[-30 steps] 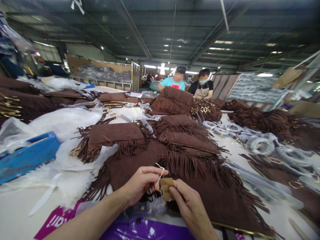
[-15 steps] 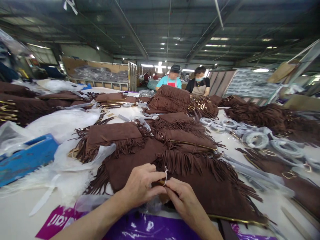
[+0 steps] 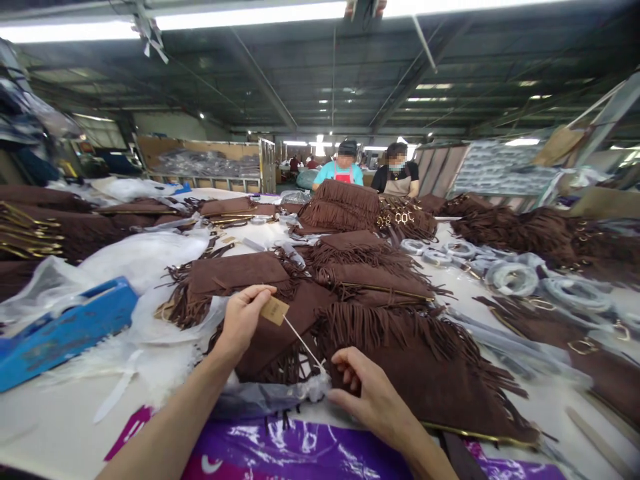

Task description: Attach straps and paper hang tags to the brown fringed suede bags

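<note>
Desk point(image 3: 45, 427); soft-looking bag point(image 3: 270, 347) on it. Left hand point(image 3: 243, 317), fingers pinching tag point(image 3: 274, 311); right hand point(image 3: 375, 397), fingers part-curled, gapped. Tag's above bag: likely light, stiffish card, hold by edge. String point(image 3: 303, 341) taut, thin, probably slippery.

Right of the gripped tag point(image 3: 275, 311), a bag point(image 3: 430, 380) is laid on the table point(image 3: 45, 427); coils point(image 3: 511, 278) are set farther right, a bag pile point(image 3: 345, 203) behind.
</note>
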Demonstrator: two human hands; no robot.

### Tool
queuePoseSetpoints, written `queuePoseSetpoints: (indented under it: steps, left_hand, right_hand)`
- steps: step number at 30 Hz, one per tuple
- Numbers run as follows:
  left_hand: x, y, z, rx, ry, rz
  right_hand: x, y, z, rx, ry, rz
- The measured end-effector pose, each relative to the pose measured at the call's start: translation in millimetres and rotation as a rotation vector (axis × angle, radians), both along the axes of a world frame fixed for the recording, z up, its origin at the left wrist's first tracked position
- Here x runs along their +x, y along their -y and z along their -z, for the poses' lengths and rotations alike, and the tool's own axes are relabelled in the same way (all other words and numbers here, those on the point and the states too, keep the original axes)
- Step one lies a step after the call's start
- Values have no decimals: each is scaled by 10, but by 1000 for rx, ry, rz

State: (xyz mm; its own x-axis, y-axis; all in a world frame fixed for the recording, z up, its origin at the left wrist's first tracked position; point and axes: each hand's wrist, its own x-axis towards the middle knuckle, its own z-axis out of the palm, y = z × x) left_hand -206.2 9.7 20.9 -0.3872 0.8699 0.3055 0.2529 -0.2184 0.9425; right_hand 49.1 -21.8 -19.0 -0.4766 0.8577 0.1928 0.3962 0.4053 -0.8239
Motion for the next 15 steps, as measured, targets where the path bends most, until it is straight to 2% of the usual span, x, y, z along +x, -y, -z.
queuePoseSetpoints:
  steps: [2,4,7,9,10,12,14,15]
  left_hand:
    - [-67,-37,18,14,-64,-37]
    - [-62,-46,36,41,-226,-34]
    - [61,21,13,159,-509,-67]
    - [205,128,-26,264,-668,-26]
    - [285,193,-39,294,-731,65]
    - [435,319,-22,281,-835,378]
    - [560,411,59,207,-946,689]
    - [613,438,114,172,-1008,785]
  right_hand:
    - [19,3,23,29,20,-41]
    - [39,-2,30,51,28,-95]
    - [65,34,-23,126,57,-142]
    - [81,121,-111,180,123,-151]
    - [90,182,-169,198,173,-157]
    - [115,328,-291,219,276,-162]
    - [169,493,-400,235,354,-137]
    - [216,581,-442,238,385,-113]
